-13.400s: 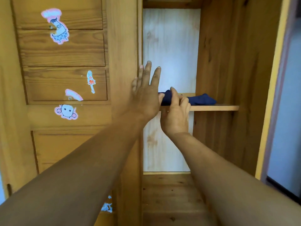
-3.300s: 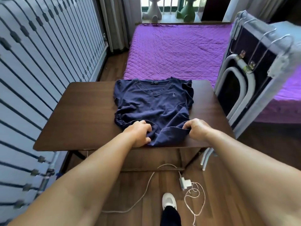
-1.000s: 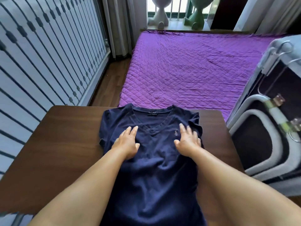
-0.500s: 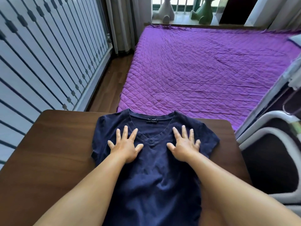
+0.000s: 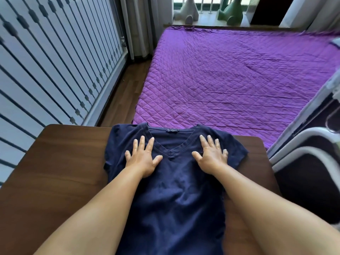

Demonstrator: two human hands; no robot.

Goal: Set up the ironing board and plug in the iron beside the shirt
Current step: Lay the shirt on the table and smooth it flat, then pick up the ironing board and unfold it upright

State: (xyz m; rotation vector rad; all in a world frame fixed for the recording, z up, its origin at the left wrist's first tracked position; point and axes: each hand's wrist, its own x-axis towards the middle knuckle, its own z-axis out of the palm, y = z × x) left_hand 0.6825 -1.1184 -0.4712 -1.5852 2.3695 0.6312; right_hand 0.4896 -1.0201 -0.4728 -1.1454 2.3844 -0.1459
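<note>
A navy V-neck shirt point(image 5: 171, 196) lies flat, collar away from me, on a dark brown wooden table point(image 5: 60, 168). My left hand point(image 5: 142, 157) presses on the shirt's chest left of the V-neck, fingers straight and spread. My right hand point(image 5: 211, 155) presses flat on the chest to the right of the V-neck, fingers spread too. A folded ironing board point(image 5: 301, 151) with white tube legs leans at the right edge. No iron is in view.
A bed with a purple quilted cover point(image 5: 230, 74) stands just beyond the table. A white panel with dark bars point(image 5: 49, 61) runs along the left. A strip of wood floor point(image 5: 125, 89) lies between them. Curtains and two figurines are at the far window.
Both hands have slid up the shirt towards the shoulders and spread wider, flattening the cloth. The right sleeve now lies spread out.
</note>
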